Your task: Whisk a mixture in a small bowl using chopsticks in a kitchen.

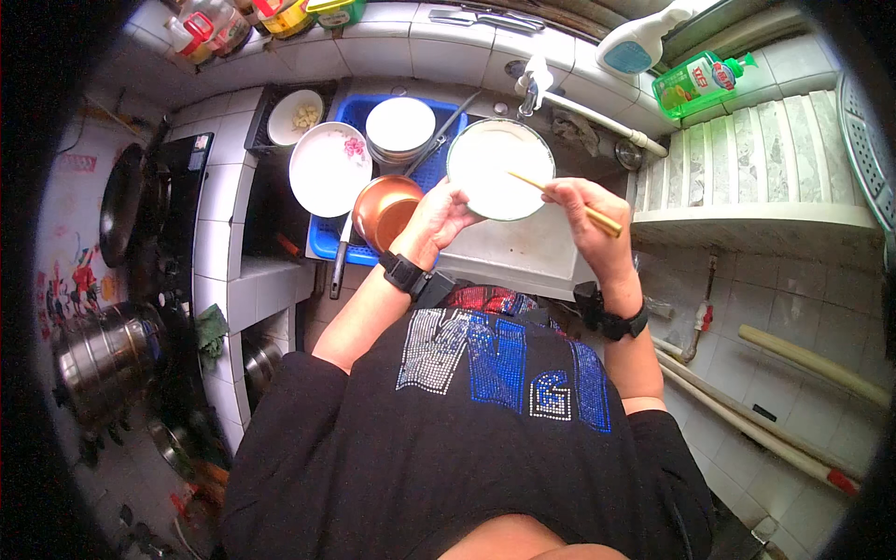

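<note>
My left hand (pixel 448 213) grips the lower left rim of a white bowl (pixel 500 164) with a thin green edge, held over the sink (pixel 521 248). Wooden chopsticks (pixel 595 215) are in my right hand (pixel 584 210), their tips over the bowl's whitish inside; what the bowl holds is too bright to tell. Left of the bowl, a blue plastic basket (pixel 323 241) bears stacked white bowls (pixel 400 124), a copper-coloured pot (pixel 386 210) and a white plate with a pink flower (pixel 330 171). A knife with a black handle (pixel 339 269) lies at the basket's front.
A bowl with pale pieces like garlic cloves (pixel 295 117) stands at the back left. The faucet (pixel 533 91) rises behind the sink. A green detergent bottle (pixel 700 84) and a white spray bottle (pixel 637 45) stand at the back right, above a ridged white drainboard (pixel 742 210).
</note>
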{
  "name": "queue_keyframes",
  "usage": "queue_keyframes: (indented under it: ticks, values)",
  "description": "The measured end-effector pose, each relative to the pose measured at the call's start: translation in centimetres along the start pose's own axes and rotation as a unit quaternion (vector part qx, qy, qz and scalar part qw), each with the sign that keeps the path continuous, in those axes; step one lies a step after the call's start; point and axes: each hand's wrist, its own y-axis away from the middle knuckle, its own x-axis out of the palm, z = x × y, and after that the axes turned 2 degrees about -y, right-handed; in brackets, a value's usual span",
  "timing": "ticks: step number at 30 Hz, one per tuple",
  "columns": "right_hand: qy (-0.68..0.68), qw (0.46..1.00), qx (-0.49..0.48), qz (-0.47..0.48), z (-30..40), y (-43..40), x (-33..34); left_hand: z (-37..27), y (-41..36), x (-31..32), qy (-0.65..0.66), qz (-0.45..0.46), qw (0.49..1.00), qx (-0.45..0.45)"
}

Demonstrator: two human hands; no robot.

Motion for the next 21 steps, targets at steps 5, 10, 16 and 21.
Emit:
queue_keyframes:
  ticks: [5,10,16,21]
  values:
    - [0.035,0.995,0.02,0.093,1.0,1.2,0.6,0.2,-1.1,-1.3,0.006,0.031,0.999,-0.018]
    - [0.055,0.996,0.063,-0.043,-0.4,0.2,-1.1,0.3,-0.4,-0.7,0.012,0.018,1.0,0.007]
    - [0.022,0.998,-0.002,0.065,0.6,1.2,0.3,0.3,-0.6,-0.8,0.012,0.003,1.0,0.008]
    - [0.02,0.996,0.083,-0.008,-1.0,1.5,-1.1,0.5,-0.7,-1.4,0.01,-0.001,1.0,0.002]
